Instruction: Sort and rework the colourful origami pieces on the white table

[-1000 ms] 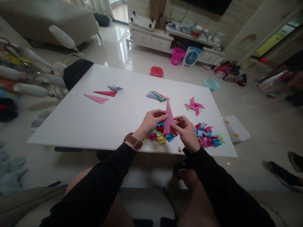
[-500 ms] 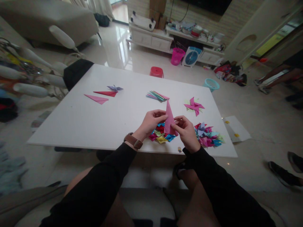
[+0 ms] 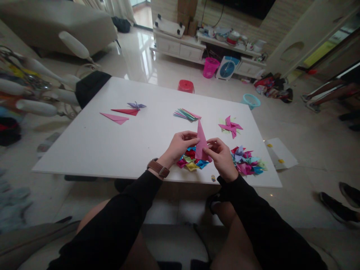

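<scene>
Between my two hands a pink folded paper (image 3: pixel 201 144) is held up above the table, its narrow tip pointing away from me. My left hand (image 3: pixel 184 144) pinches its left edge around mid-height. Lower down, my right hand (image 3: pixel 221 155) grips the right side with thumb and fingers. Under and behind the paper lies a pile of colourful folded paper pieces (image 3: pixel 192 165), partly covered by it. A second pile of folded paper pieces (image 3: pixel 244 161) sits to the right of my right hand. Beyond the tip is a fanned bundle of thin coloured paper (image 3: pixel 185 114).
On the white table (image 3: pixel 112 150) are a pink pinwheel-shaped paper (image 3: pixel 231 126), a purple paper crane (image 3: pixel 137 105), a red folded paper (image 3: pixel 126 111) and a pink paper wedge (image 3: pixel 115 118). A red stool (image 3: pixel 186 86) stands past the far edge. People's legs (image 3: pixel 332 95) show at the right.
My hands and the pink paper stay practically still. At the right, another person's feet and legs have shifted slightly.
</scene>
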`<state>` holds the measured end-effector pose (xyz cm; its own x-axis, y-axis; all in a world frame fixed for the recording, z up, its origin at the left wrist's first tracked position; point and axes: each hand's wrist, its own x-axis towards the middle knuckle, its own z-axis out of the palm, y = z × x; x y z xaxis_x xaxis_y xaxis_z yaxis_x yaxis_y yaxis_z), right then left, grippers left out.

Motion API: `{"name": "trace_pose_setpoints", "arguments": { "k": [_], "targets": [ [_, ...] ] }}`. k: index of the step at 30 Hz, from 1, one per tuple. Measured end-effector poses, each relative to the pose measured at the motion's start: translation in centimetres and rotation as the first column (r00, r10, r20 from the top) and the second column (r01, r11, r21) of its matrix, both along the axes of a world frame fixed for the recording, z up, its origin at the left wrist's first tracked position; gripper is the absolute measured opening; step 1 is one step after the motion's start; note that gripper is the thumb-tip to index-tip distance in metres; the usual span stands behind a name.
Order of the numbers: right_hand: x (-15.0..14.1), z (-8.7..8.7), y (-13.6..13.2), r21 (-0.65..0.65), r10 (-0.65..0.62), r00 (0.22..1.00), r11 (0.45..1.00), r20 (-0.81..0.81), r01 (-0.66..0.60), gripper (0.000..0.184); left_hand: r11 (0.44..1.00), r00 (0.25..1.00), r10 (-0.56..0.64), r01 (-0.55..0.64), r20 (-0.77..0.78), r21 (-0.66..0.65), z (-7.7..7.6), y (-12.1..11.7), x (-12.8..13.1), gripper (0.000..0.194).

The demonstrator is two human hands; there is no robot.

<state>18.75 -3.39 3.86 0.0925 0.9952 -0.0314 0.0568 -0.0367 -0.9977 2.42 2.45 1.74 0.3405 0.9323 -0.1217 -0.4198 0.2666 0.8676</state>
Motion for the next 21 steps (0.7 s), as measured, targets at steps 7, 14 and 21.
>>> {"name": "trace_pose_setpoints", "arguments": {
  "k": [7,14,21],
  "targets": [
    [0.05,-0.18,0.07,0.0,-0.003,1.0,1.0,-0.001,0.003,0.036,1.0,1.0,-0.001,0.002,-0.009,0.011,-0.07,0.02,0.03,0.021],
    [0.15,-0.39,0.13,0.007,-0.007,1.0,1.0,-0.001,0.007,0.036,1.0,1.0,-0.01,0.01,0.006,0.016,-0.11,0.04,-0.05,0.023],
    [0.39,-0.5,-0.01,0.073,-0.029,0.989,0.997,0.146,0.018,0.033,1.0,1.0,0.011,-0.011,-0.013,-0.007,-0.1,0.08,0.0,0.024]
  ]
}}
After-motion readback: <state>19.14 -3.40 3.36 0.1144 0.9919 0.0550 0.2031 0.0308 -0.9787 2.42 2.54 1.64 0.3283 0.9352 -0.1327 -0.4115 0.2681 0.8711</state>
